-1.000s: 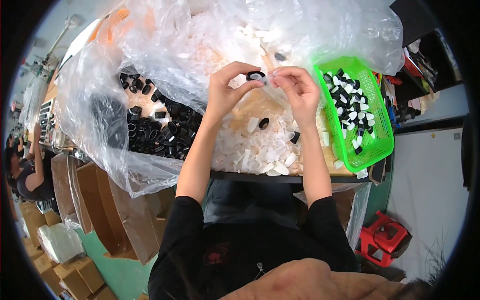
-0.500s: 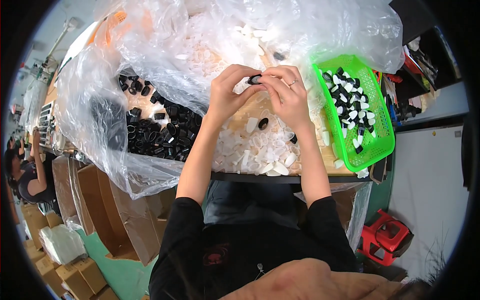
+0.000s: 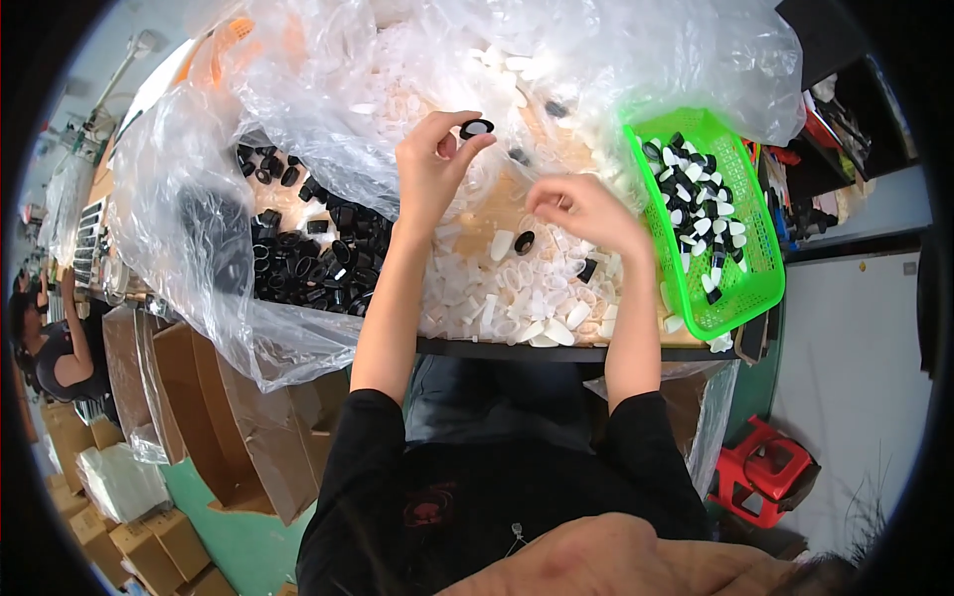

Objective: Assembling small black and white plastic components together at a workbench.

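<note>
Black oval ring with pale centre (image 3: 477,128) held above mid-surface (image 3: 494,211), pinched in left hand (image 3: 432,164) fingers. Right hand (image 3: 588,213) apart, to its right; fingers curled, can't tell if holding anything. Nearer: translucent pieces (image 3: 497,298). Left: black rings (image 3: 308,268). Far right: green basket (image 3: 747,296), black-and-white parts (image 3: 704,204) inside.

Wooden table (image 3: 481,221) under translucent pieces (image 3: 494,289), green basket (image 3: 747,290)

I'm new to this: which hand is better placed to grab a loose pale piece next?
Probably the right hand: nothing shows in it, and it is nearer the loose pale pieces, while the left hand pinches a black-and-white piece.
</note>
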The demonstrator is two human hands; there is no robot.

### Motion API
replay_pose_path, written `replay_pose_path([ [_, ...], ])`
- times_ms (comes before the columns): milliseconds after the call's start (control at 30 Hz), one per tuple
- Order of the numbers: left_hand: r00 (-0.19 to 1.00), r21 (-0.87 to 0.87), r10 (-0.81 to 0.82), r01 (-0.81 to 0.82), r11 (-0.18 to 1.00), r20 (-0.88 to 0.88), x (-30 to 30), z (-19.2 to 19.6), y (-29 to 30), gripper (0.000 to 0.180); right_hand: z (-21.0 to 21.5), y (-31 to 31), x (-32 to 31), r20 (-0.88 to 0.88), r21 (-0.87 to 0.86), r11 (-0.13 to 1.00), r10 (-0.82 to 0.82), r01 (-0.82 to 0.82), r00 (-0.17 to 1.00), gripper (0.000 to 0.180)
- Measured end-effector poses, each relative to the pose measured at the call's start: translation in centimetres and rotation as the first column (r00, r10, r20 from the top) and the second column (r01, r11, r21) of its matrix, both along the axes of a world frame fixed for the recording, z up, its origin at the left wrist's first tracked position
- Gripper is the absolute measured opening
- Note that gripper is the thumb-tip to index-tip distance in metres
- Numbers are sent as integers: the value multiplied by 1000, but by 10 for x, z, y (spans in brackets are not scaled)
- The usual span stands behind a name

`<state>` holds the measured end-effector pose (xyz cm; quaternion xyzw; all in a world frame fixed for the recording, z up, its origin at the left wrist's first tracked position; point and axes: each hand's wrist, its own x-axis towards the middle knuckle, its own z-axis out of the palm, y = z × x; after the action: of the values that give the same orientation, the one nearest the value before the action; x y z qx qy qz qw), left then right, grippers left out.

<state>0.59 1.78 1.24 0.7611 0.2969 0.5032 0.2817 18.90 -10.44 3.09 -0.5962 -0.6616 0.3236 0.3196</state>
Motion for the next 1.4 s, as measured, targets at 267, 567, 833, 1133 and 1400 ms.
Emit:
replay_pose_path([
  [267, 970, -226, -209, 232, 946, 124, 7, -7, -3, 30, -42, 9, -23, 444, -20, 1000, 24, -17, 896, 11],
  [567, 943, -296, -288, 327, 897, 167, 8, -4, -6, 30, -5, 9, -4, -312, 417, 863, -159, 285, 937, 14],
  [833, 920, -310, -354, 390, 867, 167, 11, -3, -14, 29, -4, 15, -21, 9, 730, 645, -342, 228, 939, 4],
  [1133, 897, -350, -400, 442, 826, 188, 11, -2, -18, 17, -7, 13, -28, 299, 730, 679, -416, 74, 859, 14],
  [1400, 915, -166, -331, 372, 913, 229, 20, -6, -20, 16, -23, 21, -30, -685, 83, 906, -251, 416, 684, 27],
])
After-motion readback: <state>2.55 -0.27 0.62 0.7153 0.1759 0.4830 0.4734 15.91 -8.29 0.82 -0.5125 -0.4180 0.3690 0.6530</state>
